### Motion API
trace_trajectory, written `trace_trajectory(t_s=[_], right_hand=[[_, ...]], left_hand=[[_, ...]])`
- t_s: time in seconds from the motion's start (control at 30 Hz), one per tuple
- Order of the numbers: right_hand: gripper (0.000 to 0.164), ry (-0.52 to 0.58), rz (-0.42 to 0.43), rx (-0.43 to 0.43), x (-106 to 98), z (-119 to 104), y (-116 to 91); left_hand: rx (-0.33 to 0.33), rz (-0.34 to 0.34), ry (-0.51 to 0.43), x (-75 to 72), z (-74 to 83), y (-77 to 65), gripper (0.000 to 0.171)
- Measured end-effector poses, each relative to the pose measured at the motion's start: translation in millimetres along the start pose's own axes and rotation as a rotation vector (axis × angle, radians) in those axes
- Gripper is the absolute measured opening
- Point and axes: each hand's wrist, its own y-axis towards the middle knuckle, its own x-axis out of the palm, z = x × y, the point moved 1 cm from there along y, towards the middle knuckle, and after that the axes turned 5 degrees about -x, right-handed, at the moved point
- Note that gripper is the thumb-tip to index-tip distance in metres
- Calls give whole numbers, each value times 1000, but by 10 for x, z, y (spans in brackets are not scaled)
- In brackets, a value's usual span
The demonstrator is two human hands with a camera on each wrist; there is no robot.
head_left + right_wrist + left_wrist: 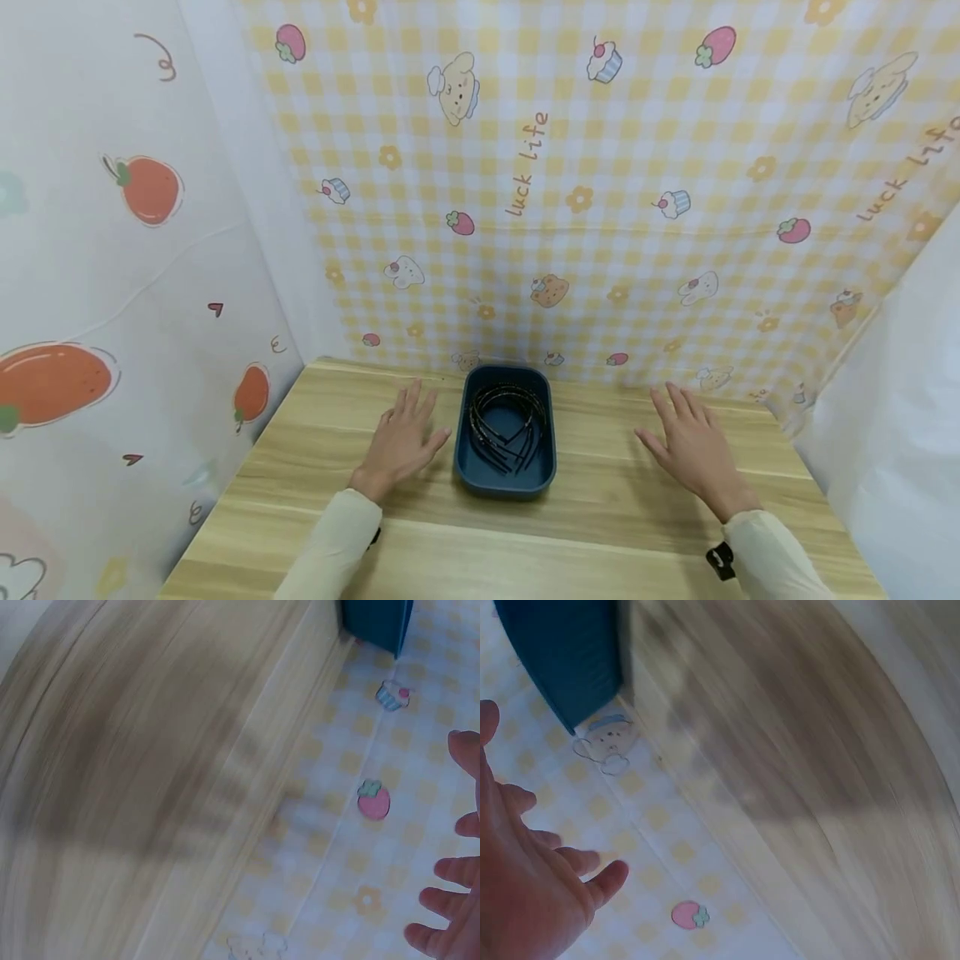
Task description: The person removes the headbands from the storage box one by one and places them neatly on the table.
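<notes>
"Between the two bare hands, what do I have?"

"I've got a dark blue, rectangular bin with rounded corners (505,490), and coiled thin black cords with light flecks (480,427) lie inside its rim. It sits just beside the left hand (401,442), a narrow strip of wood showing between them; the right hand (693,450) is well apart from it."

"How are my two hands?"

"Both have fingers extended and spread, gripping nothing. Whether they touch the table or hover, I cannot tell."

"And edges, room to move?"

"My widest gap is the stretch of wood from the bin to the right thumb, with more wood in front of the bin. Its far end stands close to the back edge. Both wrist views catch a part of it at the top."

"Surface and surroundings?"

"I see a pale wood-grain tabletop (600,475). Behind it hangs a yellow-and-white checked cloth with cartoon prints (487,167); to the left, white sheeting printed with red fruit (75,275); to the right, plain white sheeting (892,433)."
</notes>
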Motion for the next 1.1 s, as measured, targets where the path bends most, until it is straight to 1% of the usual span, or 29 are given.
trace_trajectory(t_s=[0.17,0.33,0.43,0.6,0.73,0.87,0.97,1.1], right_hand=[[66,105,-21,14,38,-177,143],[59,191,-19,21,57,-384,332],[57,225,-29,25,84,-498,434],[54,283,-60,59,134,-659,552],[51,345,-76,82,183,-717,648],[51,413,-120,104,250,-778,750],[49,458,-160,126,288,-836,815],[46,488,-178,117,315,-923,900]], left_hand=[[-65,-26,-158,69,167,56,73],[-130,-52,-294,145,308,77,74],[-160,-61,-328,205,352,73,74],[-202,-74,-361,292,383,37,73],[-222,-91,-391,349,443,43,72],[-235,-106,-420,383,493,61,72],[-247,-105,-448,418,525,87,71],[-273,-88,-488,476,560,131,69]])
